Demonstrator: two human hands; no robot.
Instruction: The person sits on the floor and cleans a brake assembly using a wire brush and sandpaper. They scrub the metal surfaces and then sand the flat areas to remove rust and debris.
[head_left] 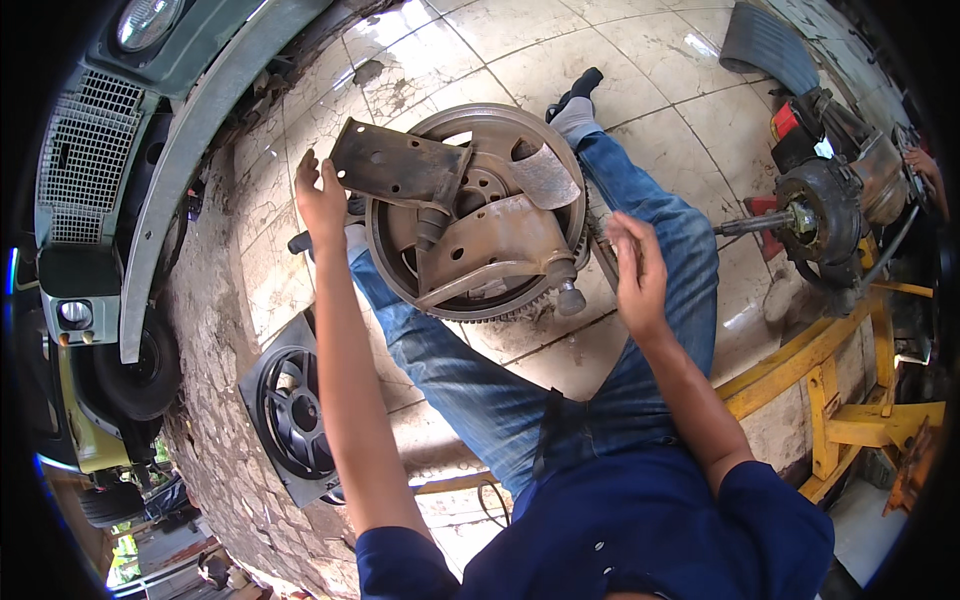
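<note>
A large round metal wheel (412, 135) with a toothed rim lies on the floor between my legs. Across it rest a dark flat metal bracket (385, 165) with bolt holes and a brown, rust-stained bracket (495, 240) ending in a rounded knob. A curved metal plate (546, 178) leans at the wheel's far right. My left hand (320, 200) is raised with fingers apart beside the dark bracket's left end; whether the thumb touches it I cannot tell. Right of the wheel, above my knee, my right hand (640, 270) has its fingers spread, the tips slightly blurred, holding nothing visible.
Both my jeans-clad legs flank the wheel on the tiled floor. A black fan (295, 410) in a square frame sits by my left thigh. At right stand a greasy mechanical assembly (820, 210) with a shaft and a yellow metal frame (830, 400). Vehicle fronts (90, 150) line the left.
</note>
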